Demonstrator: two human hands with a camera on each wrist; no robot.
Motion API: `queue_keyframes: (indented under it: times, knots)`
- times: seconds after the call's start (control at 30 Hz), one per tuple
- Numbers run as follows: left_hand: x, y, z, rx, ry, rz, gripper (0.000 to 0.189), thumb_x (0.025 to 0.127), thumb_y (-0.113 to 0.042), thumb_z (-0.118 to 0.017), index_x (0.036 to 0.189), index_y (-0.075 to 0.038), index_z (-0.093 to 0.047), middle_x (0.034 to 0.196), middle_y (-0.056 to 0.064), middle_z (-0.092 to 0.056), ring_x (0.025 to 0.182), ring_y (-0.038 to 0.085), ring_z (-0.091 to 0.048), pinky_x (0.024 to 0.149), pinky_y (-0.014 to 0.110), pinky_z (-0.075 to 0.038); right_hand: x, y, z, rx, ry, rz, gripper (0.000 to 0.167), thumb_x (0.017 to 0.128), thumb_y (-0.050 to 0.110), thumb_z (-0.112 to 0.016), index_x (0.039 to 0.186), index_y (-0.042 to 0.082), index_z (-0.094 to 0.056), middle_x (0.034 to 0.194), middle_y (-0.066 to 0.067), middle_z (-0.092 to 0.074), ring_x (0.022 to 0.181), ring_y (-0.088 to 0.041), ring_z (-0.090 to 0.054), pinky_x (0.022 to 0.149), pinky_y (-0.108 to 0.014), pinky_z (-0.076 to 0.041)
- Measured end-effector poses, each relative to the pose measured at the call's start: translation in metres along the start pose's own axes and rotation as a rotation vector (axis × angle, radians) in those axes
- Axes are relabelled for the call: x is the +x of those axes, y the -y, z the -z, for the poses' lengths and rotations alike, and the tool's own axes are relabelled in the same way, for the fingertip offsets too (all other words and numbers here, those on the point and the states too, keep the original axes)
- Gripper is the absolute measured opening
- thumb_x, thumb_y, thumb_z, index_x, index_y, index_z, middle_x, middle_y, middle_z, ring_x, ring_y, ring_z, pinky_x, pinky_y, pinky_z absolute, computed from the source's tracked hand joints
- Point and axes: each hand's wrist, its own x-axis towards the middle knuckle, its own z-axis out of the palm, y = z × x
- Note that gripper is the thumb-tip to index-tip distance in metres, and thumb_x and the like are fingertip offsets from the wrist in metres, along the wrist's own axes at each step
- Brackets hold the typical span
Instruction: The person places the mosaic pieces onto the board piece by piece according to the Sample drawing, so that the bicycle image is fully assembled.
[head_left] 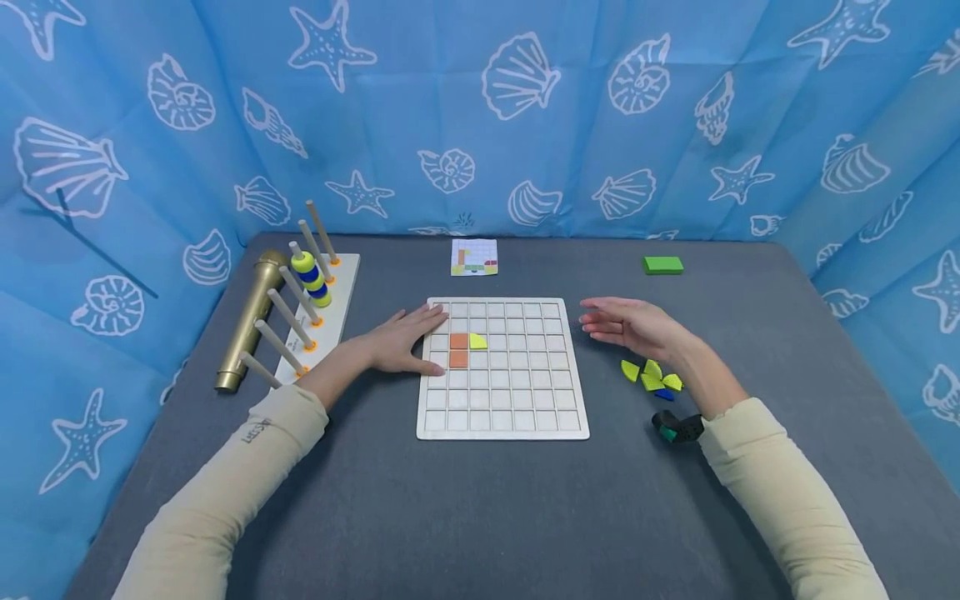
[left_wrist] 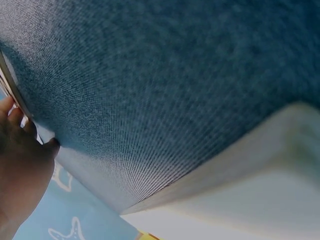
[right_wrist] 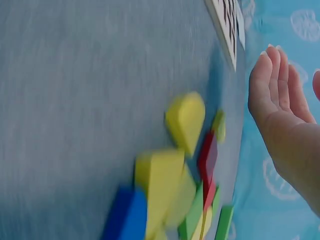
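My left hand (head_left: 401, 340) rests on the left edge of a pale grid board (head_left: 510, 419), thumb spread from the fingers. On the board, two orange squares (head_left: 458, 359) sit one behind the other, with a yellow quarter-circle piece (head_left: 477, 342) beside the farther one. Just past the board's right edge hovers my right hand (head_left: 626, 323), its fingers loosely straight and nothing in them. Several yellow pieces (head_left: 651, 382) and a blue piece (head_left: 664, 395) lie near that wrist. The right wrist view also shows red pieces (right_wrist: 207, 155) and green pieces (right_wrist: 191, 215) there.
At the left stand a white peg rack (head_left: 345, 287), with yellow and blue rings (head_left: 307, 268) on one peg, and a gold tube (head_left: 253, 321). A printed pattern card (head_left: 474, 257) lies behind the board. Farther right is a green block (head_left: 663, 265). Blue curtains (head_left: 480, 125) surround the table.
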Motion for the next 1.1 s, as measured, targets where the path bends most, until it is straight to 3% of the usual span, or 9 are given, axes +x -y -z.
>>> queue_keyframes:
  times: [0.23,0.33,0.43,0.57,0.67,0.73,0.83,0.97,1.1]
  knots:
    - [-0.001,-0.003,0.001,-0.003,0.002,-0.003,0.098,0.085,-0.059,-0.062,0.154,-0.011,-0.012,0.159,0.008,-0.004,0.144,0.025,0.002,0.113,0.052,-0.001,-0.016,0.003,0.033,0.051,-0.052,0.03,0.061,0.102,0.027,-0.046,0.149,-0.003,-0.022,0.115,-0.007,-0.06,0.111,-0.017,-0.057,0.101,-0.031,-0.039]
    - [0.0,-0.002,0.0,-0.001,0.005,-0.008,0.099,0.085,-0.059,-0.062,0.154,-0.011,-0.012,0.159,0.008,-0.004,0.144,0.025,0.003,0.113,0.052,-0.001,-0.021,0.002,0.047,0.078,-0.079,0.036,0.047,0.101,0.027,-0.048,0.142,0.005,-0.04,0.115,-0.006,-0.06,0.109,-0.015,-0.058,0.1,-0.03,-0.04]
    - [0.001,-0.001,-0.001,0.0,0.002,-0.012,0.099,0.084,-0.06,-0.062,0.154,-0.01,-0.012,0.159,0.008,-0.005,0.144,0.025,0.002,0.113,0.052,-0.002,-0.024,0.001,0.059,0.106,-0.103,0.04,0.026,0.101,0.026,-0.049,0.123,0.014,-0.058,0.114,-0.005,-0.061,0.107,-0.014,-0.059,0.102,-0.031,-0.038]
    - [0.003,0.0,-0.002,0.004,-0.002,-0.014,0.099,0.084,-0.061,-0.06,0.154,-0.01,-0.012,0.159,0.009,-0.005,0.144,0.026,0.002,0.112,0.053,-0.003,-0.03,0.002,0.073,0.108,-0.149,0.036,0.018,0.1,0.026,-0.05,0.111,0.02,-0.063,0.109,-0.001,-0.064,0.105,-0.012,-0.06,0.104,-0.033,-0.034]
    - [0.003,-0.001,-0.001,0.006,0.002,-0.01,0.1,0.084,-0.062,-0.06,0.154,-0.01,-0.012,0.159,0.009,-0.005,0.144,0.025,0.002,0.113,0.052,-0.002,-0.034,0.003,0.081,0.039,-0.196,0.024,0.036,0.099,0.03,-0.051,0.131,0.014,-0.053,0.107,0.003,-0.065,0.104,-0.009,-0.06,0.103,-0.033,-0.034]
    - [0.002,-0.002,0.0,0.009,0.007,-0.005,0.1,0.084,-0.061,-0.061,0.154,-0.011,-0.011,0.159,0.008,-0.004,0.144,0.024,0.003,0.113,0.052,-0.002,-0.036,0.003,0.086,-0.019,-0.222,0.026,0.056,0.098,0.034,-0.052,0.145,0.007,-0.037,0.107,0.005,-0.063,0.104,-0.007,-0.059,0.102,-0.032,-0.036]
    - [0.001,-0.003,0.001,0.009,0.008,-0.006,0.1,0.084,-0.061,-0.061,0.154,-0.011,-0.01,0.159,0.007,-0.003,0.144,0.024,0.004,0.113,0.052,-0.001,-0.036,0.002,0.096,-0.11,-0.294,0.051,0.076,0.096,0.039,-0.054,0.15,-0.003,-0.02,0.108,0.005,-0.061,0.103,-0.006,-0.058,0.099,-0.029,-0.041]
    - [0.0,-0.002,0.001,0.016,-0.002,-0.009,0.099,0.084,-0.061,-0.061,0.154,-0.01,-0.011,0.159,0.009,-0.004,0.144,0.025,0.003,0.112,0.053,-0.001,-0.033,-0.002,0.106,-0.199,-0.421,0.075,0.079,0.091,0.044,-0.059,0.148,-0.002,-0.029,0.109,0.004,-0.059,0.1,-0.006,-0.059,0.092,-0.026,-0.047]
    - [-0.002,-0.003,0.002,0.006,-0.005,-0.008,0.099,0.085,-0.06,-0.062,0.154,-0.01,-0.012,0.159,0.01,-0.005,0.144,0.026,0.002,0.112,0.054,-0.002,-0.032,-0.007,0.111,-0.28,-0.429,0.052,0.076,0.093,0.045,-0.056,0.148,-0.001,-0.03,0.118,-0.002,-0.055,0.099,-0.003,-0.057,0.091,-0.025,-0.047]
